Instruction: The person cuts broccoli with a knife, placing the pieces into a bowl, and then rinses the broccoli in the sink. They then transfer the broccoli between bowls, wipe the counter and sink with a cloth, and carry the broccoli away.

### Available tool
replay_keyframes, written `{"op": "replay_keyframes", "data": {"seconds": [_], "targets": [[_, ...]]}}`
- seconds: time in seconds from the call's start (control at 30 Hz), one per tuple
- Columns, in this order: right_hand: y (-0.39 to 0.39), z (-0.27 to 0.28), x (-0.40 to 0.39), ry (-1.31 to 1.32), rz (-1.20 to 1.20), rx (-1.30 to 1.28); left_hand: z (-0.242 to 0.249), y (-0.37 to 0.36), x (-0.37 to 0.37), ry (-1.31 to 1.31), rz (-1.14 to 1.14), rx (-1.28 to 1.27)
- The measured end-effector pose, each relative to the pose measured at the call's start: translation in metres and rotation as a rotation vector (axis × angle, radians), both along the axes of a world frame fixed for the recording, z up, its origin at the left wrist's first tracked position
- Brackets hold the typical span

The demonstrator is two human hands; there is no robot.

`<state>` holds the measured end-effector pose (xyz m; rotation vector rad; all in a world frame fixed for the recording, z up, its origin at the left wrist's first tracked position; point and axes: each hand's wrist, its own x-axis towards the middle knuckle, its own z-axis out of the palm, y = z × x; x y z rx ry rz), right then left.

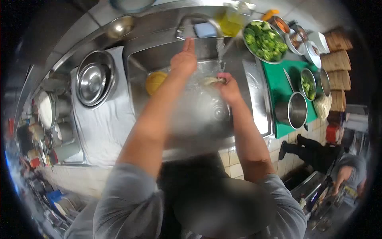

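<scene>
My left hand reaches to the faucet lever at the back of the steel sink, its fingers stretched forward and touching or nearly touching the lever. Water runs from the curved faucet on the right. Below that stream my right hand pinches a small pale piece, too blurred to name, over the basin. A round yellow item lies in the left part of the sink, partly behind my left forearm.
Steel bowls rest on a white cloth at left. Right of the sink, a green board bears a steel pot, a knife and bowls; a bowl of broccoli sits behind. A co-worker is at lower right.
</scene>
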<state>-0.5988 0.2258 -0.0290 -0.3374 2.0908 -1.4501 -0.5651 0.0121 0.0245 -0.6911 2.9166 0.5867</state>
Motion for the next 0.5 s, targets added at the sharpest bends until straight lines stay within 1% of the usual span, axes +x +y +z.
{"op": "replay_keyframes", "data": {"seconds": [0.03, 0.1, 0.13, 0.2, 0.23, 0.3, 0.33, 0.37, 0.4, 0.43, 0.47, 0.5], "targets": [[0.014, -0.011, 0.006, -0.001, -0.018, 0.004, -0.002, 0.003, -0.001, -0.001, -0.018, 0.004], [0.034, -0.041, 0.02, -0.017, -0.064, -0.012, -0.003, 0.006, -0.001, -0.167, 0.017, -0.034], [0.041, -0.048, 0.027, -0.017, -0.067, -0.013, -0.01, 0.007, 0.002, -0.166, 0.014, -0.036], [0.054, -0.057, 0.04, 0.039, -0.167, 0.034, -0.027, 0.015, 0.012, 0.132, 0.028, -0.008], [0.053, -0.046, 0.047, 0.038, -0.167, 0.031, -0.037, 0.024, 0.02, 0.131, 0.027, -0.012], [0.047, -0.017, 0.06, 0.005, -0.259, -0.138, -0.062, 0.049, 0.044, 0.19, 0.185, 0.312], [0.041, 0.011, 0.064, 0.005, -0.26, -0.143, -0.085, 0.062, 0.058, 0.227, 0.237, 0.638], [0.035, 0.044, 0.069, -0.124, -0.215, -0.16, -0.089, 0.074, 0.07, 0.246, 0.257, 0.801], [0.029, 0.059, 0.074, -0.254, -0.17, -0.174, -0.094, 0.086, 0.081, 0.261, 0.285, 0.962], [0.025, 0.054, 0.078, -0.258, -0.174, -0.173, -0.084, 0.101, 0.091, 0.327, 0.355, 1.205], [0.023, 0.041, 0.081, -0.035, -0.041, -0.094, -0.074, 0.112, 0.099, 0.384, 0.427, 1.451], [0.021, 0.027, 0.086, 0.186, 0.093, -0.013, -0.056, 0.116, 0.103, 0.368, 0.425, 1.457]]}}
